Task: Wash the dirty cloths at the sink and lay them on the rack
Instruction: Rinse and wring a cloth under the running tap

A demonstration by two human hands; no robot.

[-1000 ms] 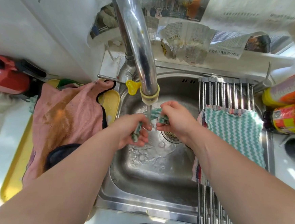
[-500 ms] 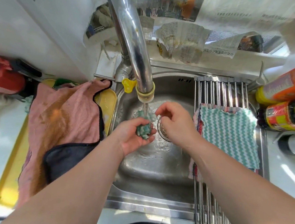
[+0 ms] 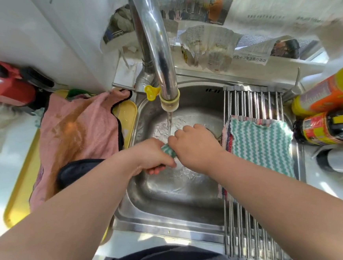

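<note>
Rinsing a cloth (image 3: 169,150) under the tap (image 3: 153,36).
The left hand (image 3: 154,159) and right hand (image 3: 194,146) each clench one end, holding it between them beneath the stream (image 3: 169,121), likely to wring it; the rack (image 3: 250,103) lies right of the right hand.

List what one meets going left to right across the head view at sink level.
Red container → pink cloth → left hand → small green cloth → right hand → zigzag cloth on the rack → dark bottle.
</note>
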